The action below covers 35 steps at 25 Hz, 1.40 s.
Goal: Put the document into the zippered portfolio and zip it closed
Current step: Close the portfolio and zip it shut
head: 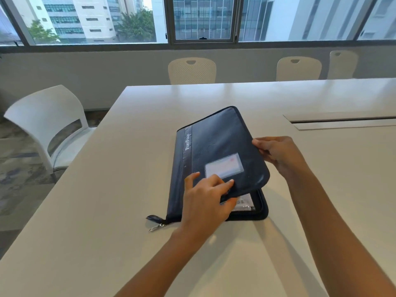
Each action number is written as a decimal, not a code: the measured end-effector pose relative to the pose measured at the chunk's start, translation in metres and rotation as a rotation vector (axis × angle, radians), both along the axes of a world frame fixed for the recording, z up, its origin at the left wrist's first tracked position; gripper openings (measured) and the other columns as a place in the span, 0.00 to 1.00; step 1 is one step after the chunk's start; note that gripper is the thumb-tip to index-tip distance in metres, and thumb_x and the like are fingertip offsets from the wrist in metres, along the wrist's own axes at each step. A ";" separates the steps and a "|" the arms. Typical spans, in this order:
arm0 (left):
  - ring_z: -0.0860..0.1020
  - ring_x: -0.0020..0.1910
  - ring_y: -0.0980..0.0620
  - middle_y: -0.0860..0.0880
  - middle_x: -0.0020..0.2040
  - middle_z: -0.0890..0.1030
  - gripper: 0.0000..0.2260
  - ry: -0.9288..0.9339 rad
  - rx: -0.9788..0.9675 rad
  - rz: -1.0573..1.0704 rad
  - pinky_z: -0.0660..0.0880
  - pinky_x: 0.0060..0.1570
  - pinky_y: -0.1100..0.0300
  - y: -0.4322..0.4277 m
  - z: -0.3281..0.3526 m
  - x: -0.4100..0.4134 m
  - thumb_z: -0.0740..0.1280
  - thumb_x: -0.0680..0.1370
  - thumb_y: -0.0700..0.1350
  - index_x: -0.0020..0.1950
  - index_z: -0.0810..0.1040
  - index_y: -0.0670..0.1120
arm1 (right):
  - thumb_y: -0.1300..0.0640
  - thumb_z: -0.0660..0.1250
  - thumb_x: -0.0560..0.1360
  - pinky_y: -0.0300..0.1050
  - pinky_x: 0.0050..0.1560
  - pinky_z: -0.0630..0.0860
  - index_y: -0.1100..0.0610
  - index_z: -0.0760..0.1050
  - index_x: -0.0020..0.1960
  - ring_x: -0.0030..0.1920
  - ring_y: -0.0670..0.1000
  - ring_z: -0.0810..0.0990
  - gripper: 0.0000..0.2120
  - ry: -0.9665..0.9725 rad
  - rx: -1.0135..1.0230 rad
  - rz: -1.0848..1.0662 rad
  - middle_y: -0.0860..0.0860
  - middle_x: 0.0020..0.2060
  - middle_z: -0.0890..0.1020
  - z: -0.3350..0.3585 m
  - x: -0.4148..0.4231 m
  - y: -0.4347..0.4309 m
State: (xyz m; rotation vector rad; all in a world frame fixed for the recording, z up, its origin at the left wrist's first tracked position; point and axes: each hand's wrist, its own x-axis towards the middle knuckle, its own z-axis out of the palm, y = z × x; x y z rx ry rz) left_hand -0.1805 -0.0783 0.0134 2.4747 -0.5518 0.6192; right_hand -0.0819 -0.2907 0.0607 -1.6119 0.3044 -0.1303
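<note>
Left hand [205, 196] and right hand [278, 155] grip the portfolio [214, 142] cover, ajar.
The document [244, 203] near the rim may catch as the zipper pull [156, 227] passes.

Soft daylight comes in through the window [203, 18] at 12 o'clock, bright and even, nothing harsh. The white table [107, 189] shines a little, with pale reflections of the chairs [191, 70] along its far edge. A soft shadow spreads from under the portfolio [214, 142] toward 5 o'clock. Its clear pocket [224, 166] catches a milky glare. My left hand [205, 198] looks slightly smeared. At 9 o'clock the nearest chair [45, 125] is stretched and blurred, and the window's frames lean at the corners.
</note>
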 end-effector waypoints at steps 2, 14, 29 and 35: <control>0.79 0.47 0.55 0.55 0.48 0.83 0.16 0.011 0.064 -0.015 0.68 0.65 0.46 -0.008 -0.009 0.000 0.71 0.72 0.55 0.58 0.82 0.52 | 0.62 0.72 0.73 0.48 0.47 0.83 0.62 0.82 0.48 0.44 0.56 0.85 0.05 0.044 -0.081 -0.043 0.59 0.46 0.86 -0.014 0.004 -0.007; 0.66 0.73 0.47 0.48 0.74 0.69 0.27 0.143 0.303 -0.108 0.59 0.72 0.48 -0.025 -0.059 0.009 0.57 0.78 0.63 0.73 0.68 0.50 | 0.64 0.65 0.76 0.49 0.52 0.78 0.60 0.82 0.55 0.49 0.59 0.83 0.11 -0.023 -0.903 -0.017 0.58 0.51 0.86 -0.071 -0.021 0.007; 0.51 0.77 0.58 0.58 0.78 0.53 0.27 0.388 0.298 -0.126 0.43 0.72 0.61 0.073 -0.044 -0.014 0.58 0.79 0.62 0.77 0.58 0.58 | 0.43 0.46 0.82 0.50 0.77 0.45 0.52 0.50 0.79 0.79 0.55 0.46 0.27 0.000 -1.294 0.251 0.57 0.79 0.52 -0.116 -0.113 0.058; 0.69 0.66 0.58 0.58 0.70 0.70 0.24 0.465 0.198 0.061 0.62 0.67 0.60 0.140 -0.034 -0.035 0.67 0.77 0.52 0.73 0.67 0.55 | 0.47 0.53 0.82 0.49 0.74 0.37 0.54 0.53 0.78 0.79 0.55 0.45 0.27 -0.181 -1.203 0.417 0.56 0.79 0.52 -0.114 -0.135 0.125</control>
